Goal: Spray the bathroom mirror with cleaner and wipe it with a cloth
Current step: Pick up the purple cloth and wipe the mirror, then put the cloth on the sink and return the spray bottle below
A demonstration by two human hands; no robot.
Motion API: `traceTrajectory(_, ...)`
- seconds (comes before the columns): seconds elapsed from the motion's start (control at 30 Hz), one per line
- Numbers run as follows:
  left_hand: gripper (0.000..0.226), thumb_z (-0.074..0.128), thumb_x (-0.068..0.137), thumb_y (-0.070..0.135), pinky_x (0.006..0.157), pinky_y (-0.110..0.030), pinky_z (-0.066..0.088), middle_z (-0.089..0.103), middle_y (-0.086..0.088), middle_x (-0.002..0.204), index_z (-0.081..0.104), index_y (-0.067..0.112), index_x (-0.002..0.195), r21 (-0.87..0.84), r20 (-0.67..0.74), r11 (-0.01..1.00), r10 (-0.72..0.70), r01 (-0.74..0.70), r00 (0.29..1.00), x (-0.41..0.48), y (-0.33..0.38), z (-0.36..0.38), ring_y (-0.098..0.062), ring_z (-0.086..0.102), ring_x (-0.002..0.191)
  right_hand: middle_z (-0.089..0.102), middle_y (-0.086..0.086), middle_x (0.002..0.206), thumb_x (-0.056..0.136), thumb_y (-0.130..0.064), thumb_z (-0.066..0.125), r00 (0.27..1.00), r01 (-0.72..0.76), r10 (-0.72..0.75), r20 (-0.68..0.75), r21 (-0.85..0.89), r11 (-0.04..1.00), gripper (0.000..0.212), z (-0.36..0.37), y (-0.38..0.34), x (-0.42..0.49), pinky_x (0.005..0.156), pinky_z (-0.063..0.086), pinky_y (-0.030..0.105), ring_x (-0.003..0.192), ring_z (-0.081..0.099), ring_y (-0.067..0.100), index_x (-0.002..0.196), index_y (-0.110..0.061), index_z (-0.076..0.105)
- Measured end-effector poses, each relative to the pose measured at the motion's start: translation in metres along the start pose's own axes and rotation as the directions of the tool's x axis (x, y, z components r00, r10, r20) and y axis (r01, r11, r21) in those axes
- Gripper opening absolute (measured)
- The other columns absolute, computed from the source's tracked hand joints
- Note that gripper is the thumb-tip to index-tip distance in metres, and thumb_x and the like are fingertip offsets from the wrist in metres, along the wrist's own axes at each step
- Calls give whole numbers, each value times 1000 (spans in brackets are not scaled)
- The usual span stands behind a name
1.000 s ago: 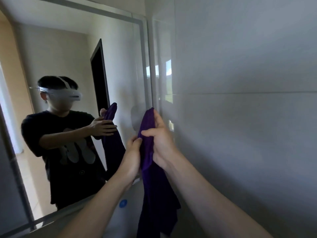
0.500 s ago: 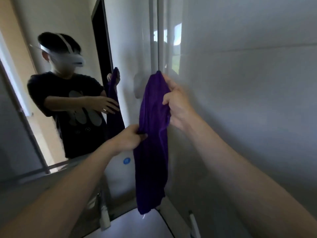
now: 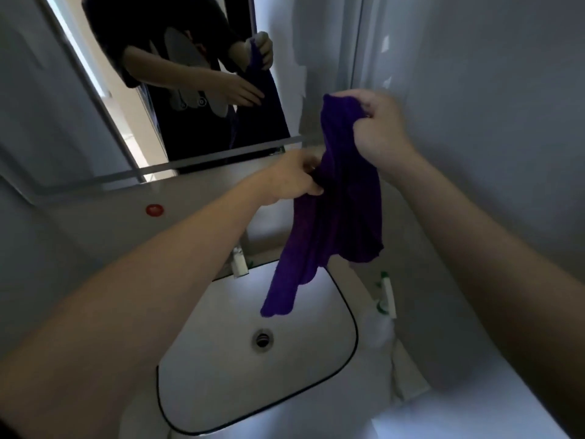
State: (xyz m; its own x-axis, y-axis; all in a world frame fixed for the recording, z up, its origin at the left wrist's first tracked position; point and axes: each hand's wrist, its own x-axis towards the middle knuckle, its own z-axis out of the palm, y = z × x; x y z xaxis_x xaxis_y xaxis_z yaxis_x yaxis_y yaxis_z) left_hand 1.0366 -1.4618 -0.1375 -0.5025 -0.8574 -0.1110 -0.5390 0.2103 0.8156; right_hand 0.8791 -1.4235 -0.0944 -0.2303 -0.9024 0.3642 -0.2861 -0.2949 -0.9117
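A purple cloth hangs in front of me above the sink. My right hand grips its top corner close to the right wall. My left hand pinches the cloth's left edge lower down. The bathroom mirror fills the upper left and reflects a person in a dark shirt holding the same cloth. A white spray bottle with green marks stands on the counter to the right of the sink, partly blurred.
A white sink with a dark rim and a round drain lies below the cloth. A chrome tap stands at its back edge. A red sticker sits on the panel under the mirror. A grey tiled wall runs close along the right.
The view has tipped down from the mirror to the sink. My left hand has slid down the cloth's edge and pulled it apart from my right hand, spreading the cloth.
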Motion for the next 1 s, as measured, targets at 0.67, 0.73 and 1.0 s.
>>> traceTrajectory(0.67,20,53,94,-3,93,-49,58,72,-21,106,71,0,100,55,-57,934,-349,352,935,5,-91,101,-37,69,102,59,-1,87,89,2,55,850,-389,489,195,-393,833,15,1,208,-60,72,46,31,83,57,19,90,-11,62)
traceTrajectory(0.73,23,54,98,2,95,-42,56,71,-16,115,70,1,114,89,-4,929,-361,360,933,-1,-97,115,-31,67,106,61,3,93,90,2,57,807,-385,521,278,-422,821,11,-4,223,-72,75,45,30,90,58,21,97,-3,64)
traceTrajectory(1.0,25,52,99,0,77,-30,53,73,-9,111,70,14,107,62,24,968,-243,242,970,-11,-105,136,-20,66,93,66,-1,91,91,7,59,921,-369,385,56,-188,910,24,-50,215,-99,79,51,14,83,63,10,96,-15,65)
